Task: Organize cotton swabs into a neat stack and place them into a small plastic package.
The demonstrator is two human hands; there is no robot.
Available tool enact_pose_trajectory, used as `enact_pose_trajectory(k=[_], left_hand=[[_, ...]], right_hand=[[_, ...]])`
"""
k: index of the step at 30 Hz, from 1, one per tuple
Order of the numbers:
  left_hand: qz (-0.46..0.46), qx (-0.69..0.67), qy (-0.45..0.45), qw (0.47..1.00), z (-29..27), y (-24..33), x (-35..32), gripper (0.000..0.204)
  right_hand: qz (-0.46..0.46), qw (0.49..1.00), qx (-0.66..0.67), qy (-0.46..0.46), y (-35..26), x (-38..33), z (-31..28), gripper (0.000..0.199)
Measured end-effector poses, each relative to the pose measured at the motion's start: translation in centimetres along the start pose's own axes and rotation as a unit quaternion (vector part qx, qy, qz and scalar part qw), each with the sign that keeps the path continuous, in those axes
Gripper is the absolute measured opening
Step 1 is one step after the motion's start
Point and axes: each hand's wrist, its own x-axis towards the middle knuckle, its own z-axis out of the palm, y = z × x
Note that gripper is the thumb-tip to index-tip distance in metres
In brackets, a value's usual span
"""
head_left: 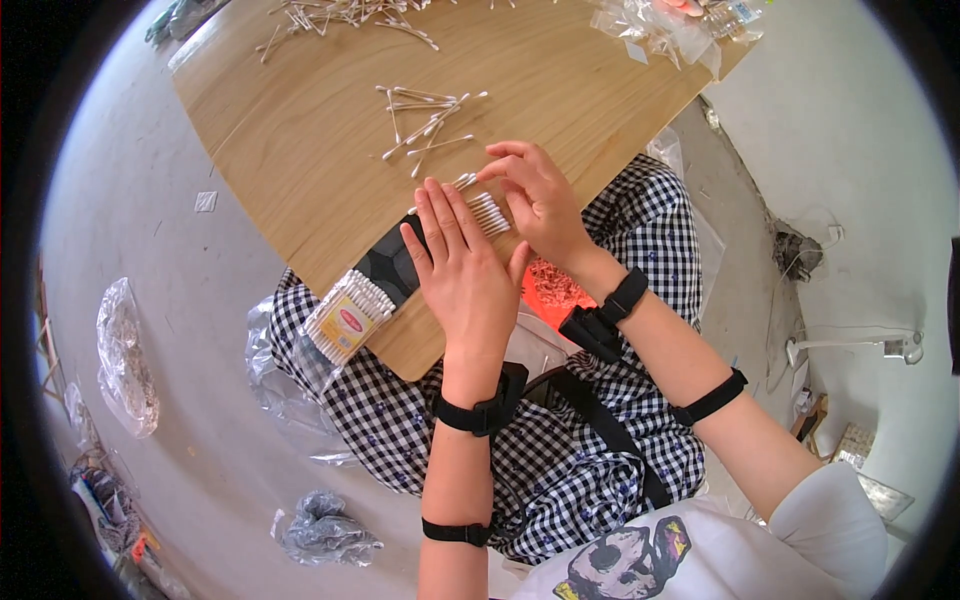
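Observation:
My left hand (462, 255) lies flat with its fingers stretched together, across a row of cotton swabs and a black pad (393, 258) at the table's near edge. White heads of the lined-up cotton swabs (487, 213) show to the right of its fingers; their other parts are hidden under the hand. My right hand (540, 205) is bent just beyond them, fingers curled and apart. One of its fingertips is at the head of a cotton swab (466, 181) beside the row. A filled pack of cotton swabs (347, 315) with a yellow and red label sits left of the pad.
Loose cotton swabs (430, 118) lie scattered on the wooden table (290, 150), with a larger heap (345, 15) at its far edge. Clear plastic bags (660, 30) rest at the far right corner. Beneath my right forearm is an orange-red container (555, 290). Crumpled plastic (325, 528) lies on the floor.

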Motion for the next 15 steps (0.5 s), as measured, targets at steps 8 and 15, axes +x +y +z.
enact_pose_trajectory(k=[8,15], left_hand=[[0.001,-0.001,0.001,1.000,-0.02,0.09,0.05,0.095],[-0.001,0.000,-0.004,1.000,0.01,0.07,0.04,0.096]], right_hand=[[-0.006,1.000,-0.010,0.002,0.10,0.01,0.08,0.022],[-0.014,1.000,-0.027,0.000,0.05,0.07,0.09,0.020]])
